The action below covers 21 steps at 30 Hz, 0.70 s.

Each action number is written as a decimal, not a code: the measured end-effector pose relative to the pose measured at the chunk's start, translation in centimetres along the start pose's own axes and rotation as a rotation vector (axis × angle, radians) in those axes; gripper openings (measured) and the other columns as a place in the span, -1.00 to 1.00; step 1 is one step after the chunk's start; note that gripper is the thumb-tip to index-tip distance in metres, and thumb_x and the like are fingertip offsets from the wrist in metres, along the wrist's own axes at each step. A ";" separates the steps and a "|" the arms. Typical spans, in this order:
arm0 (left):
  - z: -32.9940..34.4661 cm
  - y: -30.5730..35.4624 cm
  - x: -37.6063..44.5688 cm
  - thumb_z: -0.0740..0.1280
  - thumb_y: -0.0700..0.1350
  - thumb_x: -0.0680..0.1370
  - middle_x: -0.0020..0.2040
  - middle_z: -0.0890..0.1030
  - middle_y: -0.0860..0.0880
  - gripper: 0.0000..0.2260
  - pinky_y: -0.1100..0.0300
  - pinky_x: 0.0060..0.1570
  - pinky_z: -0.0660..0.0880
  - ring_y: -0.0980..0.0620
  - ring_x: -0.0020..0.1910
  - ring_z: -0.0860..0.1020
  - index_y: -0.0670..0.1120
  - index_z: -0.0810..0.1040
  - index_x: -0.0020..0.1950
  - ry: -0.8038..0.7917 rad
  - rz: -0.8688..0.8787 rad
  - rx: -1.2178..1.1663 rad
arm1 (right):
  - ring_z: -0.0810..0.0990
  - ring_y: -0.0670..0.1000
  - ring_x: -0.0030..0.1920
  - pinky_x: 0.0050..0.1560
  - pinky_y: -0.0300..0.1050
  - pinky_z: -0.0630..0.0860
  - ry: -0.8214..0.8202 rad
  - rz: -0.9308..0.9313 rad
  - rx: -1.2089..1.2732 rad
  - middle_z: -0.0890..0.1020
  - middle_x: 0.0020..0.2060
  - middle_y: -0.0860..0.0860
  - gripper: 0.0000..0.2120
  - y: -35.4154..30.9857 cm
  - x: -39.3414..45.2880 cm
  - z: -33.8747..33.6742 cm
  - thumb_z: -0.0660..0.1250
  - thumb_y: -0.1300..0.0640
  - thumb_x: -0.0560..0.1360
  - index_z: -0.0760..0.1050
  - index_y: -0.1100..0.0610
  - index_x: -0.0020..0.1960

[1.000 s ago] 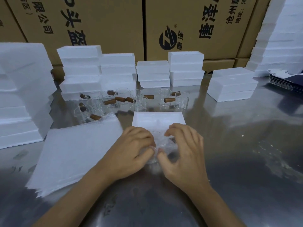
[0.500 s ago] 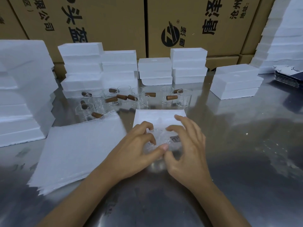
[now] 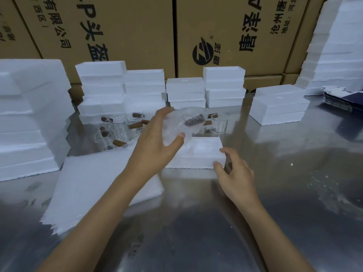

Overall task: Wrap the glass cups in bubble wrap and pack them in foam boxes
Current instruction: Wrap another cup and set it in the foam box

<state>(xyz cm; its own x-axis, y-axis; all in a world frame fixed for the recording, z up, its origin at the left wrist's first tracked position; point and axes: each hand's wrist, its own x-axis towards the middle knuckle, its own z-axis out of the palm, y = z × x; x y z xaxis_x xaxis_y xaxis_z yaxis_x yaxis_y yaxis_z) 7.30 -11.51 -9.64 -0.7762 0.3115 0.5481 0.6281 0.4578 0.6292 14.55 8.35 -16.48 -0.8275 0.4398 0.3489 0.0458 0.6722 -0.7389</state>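
My left hand holds a glass cup wrapped in bubble wrap, lifted above the far side of a white foam box that lies on the metal table. The cup's brown handle shows through the wrap. My right hand grips the near right corner of that foam box with thumb and curled fingers. Several bare glass cups with brown wooden handles stand behind, and one stands to the right of the wrapped cup. A stack of white wrap sheets lies at the left under my left forearm.
Stacks of white foam boxes line the back of the steel table, with taller stacks at far left and far right. Brown cardboard cartons form a wall behind. Dark flat packs lie at the right edge.
Both hands were pressed round the wrapped cup in front of the box. My left hand has lifted it up and away over the box; my right hand let go and took the box's corner.
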 end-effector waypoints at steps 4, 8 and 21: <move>1.5 -1.8 2.0 0.27 -0.03 0.65 0.51 0.27 -0.02 -0.48 -0.01 0.47 0.25 0.02 0.51 0.20 0.18 0.21 0.58 -0.273 -0.030 0.126 | 0.43 -0.06 -0.04 0.14 -0.10 0.27 -0.001 -0.012 0.000 0.56 -0.12 -0.08 -0.65 0.2 -0.2 -0.1 0.34 0.07 0.53 0.42 -0.08 0.29; 2.7 -3.6 1.7 0.22 -0.03 0.66 0.58 0.17 -0.05 -0.51 -0.07 0.53 0.05 -0.08 0.56 0.12 0.25 0.18 0.56 -0.431 -0.034 0.334 | 0.49 -0.04 0.12 0.15 -0.13 0.24 0.005 -0.018 -0.039 0.55 -0.04 -0.15 -0.64 0.3 -0.1 0.1 0.32 0.07 0.54 0.40 -0.11 0.31; 4.0 -4.0 1.7 0.03 0.12 0.69 0.62 0.06 -0.05 -0.51 -0.09 0.53 0.03 -0.12 0.58 0.06 0.23 0.00 0.61 -0.430 -0.109 0.523 | 0.45 -0.02 0.16 0.17 -0.10 0.14 -0.027 0.029 -0.061 0.51 -0.01 -0.23 -0.66 0.7 1.8 0.9 0.29 0.07 0.48 0.36 -0.10 0.24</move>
<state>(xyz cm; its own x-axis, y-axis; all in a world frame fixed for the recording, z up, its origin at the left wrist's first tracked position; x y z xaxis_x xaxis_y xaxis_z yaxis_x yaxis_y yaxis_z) 3.21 -9.51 -13.38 -0.8543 0.4943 0.1609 0.5198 0.8135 0.2607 12.60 9.03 -16.90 -0.8400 0.4439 0.3120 0.1028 0.6948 -0.7118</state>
